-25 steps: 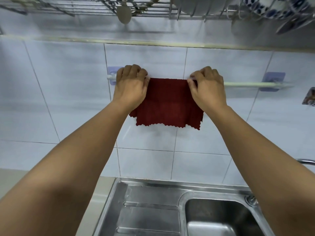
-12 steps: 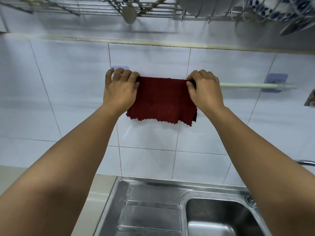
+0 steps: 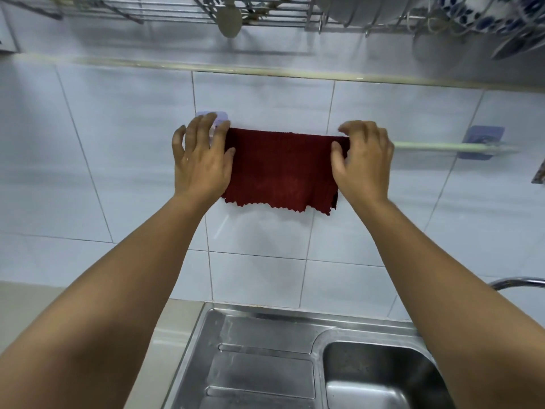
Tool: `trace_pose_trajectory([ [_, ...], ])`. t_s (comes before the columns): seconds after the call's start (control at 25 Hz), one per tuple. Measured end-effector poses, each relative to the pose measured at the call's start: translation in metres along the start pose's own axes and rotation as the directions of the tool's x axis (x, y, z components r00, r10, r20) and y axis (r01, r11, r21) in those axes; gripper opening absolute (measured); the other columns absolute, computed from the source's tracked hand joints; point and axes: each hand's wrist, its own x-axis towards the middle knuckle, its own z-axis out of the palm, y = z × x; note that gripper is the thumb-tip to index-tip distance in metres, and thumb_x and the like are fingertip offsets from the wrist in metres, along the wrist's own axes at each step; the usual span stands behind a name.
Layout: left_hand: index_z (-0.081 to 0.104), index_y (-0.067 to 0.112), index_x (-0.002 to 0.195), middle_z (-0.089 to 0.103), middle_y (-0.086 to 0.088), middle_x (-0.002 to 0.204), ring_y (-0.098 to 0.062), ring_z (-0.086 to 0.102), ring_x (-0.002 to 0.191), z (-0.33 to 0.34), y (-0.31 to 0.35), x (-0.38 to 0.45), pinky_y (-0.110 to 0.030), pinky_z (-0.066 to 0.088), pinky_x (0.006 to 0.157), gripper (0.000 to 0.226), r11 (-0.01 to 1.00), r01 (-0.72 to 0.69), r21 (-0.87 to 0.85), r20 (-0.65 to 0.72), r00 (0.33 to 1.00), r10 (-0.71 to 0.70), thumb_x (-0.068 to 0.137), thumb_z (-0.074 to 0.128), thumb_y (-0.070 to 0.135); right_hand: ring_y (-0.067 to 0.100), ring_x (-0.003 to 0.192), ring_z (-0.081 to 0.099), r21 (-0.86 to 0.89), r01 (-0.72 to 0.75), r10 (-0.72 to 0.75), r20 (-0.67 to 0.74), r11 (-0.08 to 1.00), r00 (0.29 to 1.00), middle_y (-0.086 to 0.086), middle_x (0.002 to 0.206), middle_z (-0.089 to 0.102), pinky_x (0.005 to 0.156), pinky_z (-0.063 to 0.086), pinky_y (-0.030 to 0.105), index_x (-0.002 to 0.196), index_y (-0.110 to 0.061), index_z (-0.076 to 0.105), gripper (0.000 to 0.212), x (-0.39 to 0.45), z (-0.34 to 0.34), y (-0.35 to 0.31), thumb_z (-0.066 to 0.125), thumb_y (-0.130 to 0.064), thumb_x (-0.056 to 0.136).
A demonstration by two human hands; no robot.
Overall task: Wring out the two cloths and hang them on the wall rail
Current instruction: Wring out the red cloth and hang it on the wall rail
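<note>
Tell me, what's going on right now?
Left hand open, right hand loosely curled, both at red cloth. Cloth draped over rail. Nothing blocking.

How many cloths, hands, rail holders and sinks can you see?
Dark red cloth: 1
Hands: 2, the left hand and the right hand
Purple rail holders: 2, one on the right and one behind the left fingers
Sink: 1
Total: 6
</note>
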Motion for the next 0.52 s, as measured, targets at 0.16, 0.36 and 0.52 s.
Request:
trace_pose_trajectory([
  [0.16,0.046,0.007,0.128,0.052,-0.014,0.126,-0.033,0.047,0.117,0.011,0.006,-0.034,-0.043,0.035,0.097,0.046,0.930,0.262,-0.258,0.035,0.965,-0.262,0.093,0.052,0.037,0.028,0.100,0.053,0.191,-0.322,0.297,0.150,0.927,0.943,0.005,0.107,0.057,0.086,0.037,0.040,0.111,-0.010,0.048,0.044,-0.051,0.011,0.010,0.059,-0.029,0.073],
  [0.36,0.037,0.014,0.131,0.057,-0.004,0.112,-0.022,0.059,0.104,0.021,0.013,-0.046,-0.037,0.049,0.093,0.061,0.408,0.653,-0.638,0.525,0.756,-0.390,0.086,0.064,0.045,0.019,0.109,0.051,0.183,-0.574,0.449,0.455,0.798,0.769,-0.004,0.113,0.058,0.095,0.034,0.040,0.117,-0.021,0.042,0.056,-0.073,0.023,0.016,0.071,-0.028,0.069],
  [0.52,0.047,0.019,0.114,0.061,-0.006,0.106,-0.021,0.062,0.095,0.022,0.013,-0.043,-0.031,0.053,0.085,0.040,0.300,0.694,-0.655,0.576,0.715,-0.398,0.085,0.070,0.035,0.015,0.088,0.063,0.288,-0.682,0.503,0.498,0.672,0.706,-0.012,0.087,0.064,0.094,0.046,0.048,0.083,-0.033,0.051,0.018,-0.073,0.026,0.018,0.068,-0.034,0.076],
])
